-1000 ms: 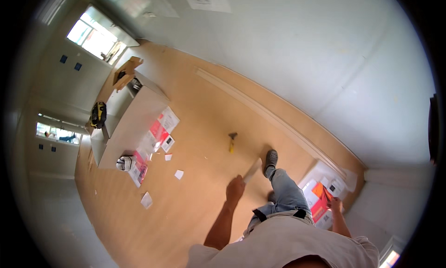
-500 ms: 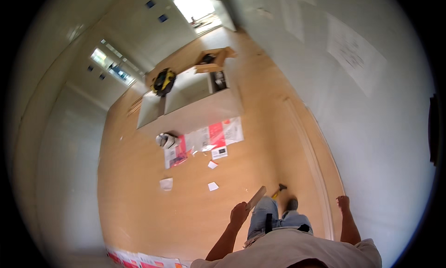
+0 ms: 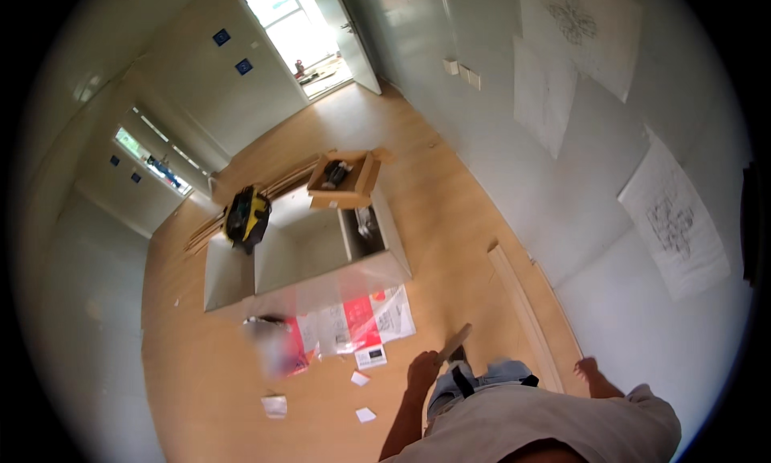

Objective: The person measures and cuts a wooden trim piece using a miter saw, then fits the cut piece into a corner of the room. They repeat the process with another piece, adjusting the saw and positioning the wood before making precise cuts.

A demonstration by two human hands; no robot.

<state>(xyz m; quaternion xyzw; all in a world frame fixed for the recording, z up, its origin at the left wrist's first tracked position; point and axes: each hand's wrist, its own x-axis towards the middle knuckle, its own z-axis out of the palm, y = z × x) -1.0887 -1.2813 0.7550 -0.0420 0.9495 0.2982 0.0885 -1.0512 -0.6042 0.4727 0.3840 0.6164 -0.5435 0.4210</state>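
Observation:
My left hand (image 3: 422, 375) is closed around the lower end of a short, flat wooden strip (image 3: 454, 341), which points up and to the right in front of my legs. My right hand (image 3: 590, 372) hangs at my side near the white wall, fingers loosely apart and holding nothing. I am standing on a wooden floor (image 3: 450, 222). A white cabinet carcass (image 3: 321, 258) lies on the floor a few steps ahead of my left hand.
A yellow and black tool bag (image 3: 246, 214) and an open cardboard box (image 3: 345, 178) rest on the cabinet. Red and white sheets (image 3: 357, 322) and paper scraps lie before it. A long pale board (image 3: 522, 310) lies along the right wall. An open doorway (image 3: 297, 29) is at the far end.
The view has swung round, so the cabinet is now larger and nearer, ahead of me. My left hand keeps hold of the wooden strip. The small hammer on the floor is out of sight.

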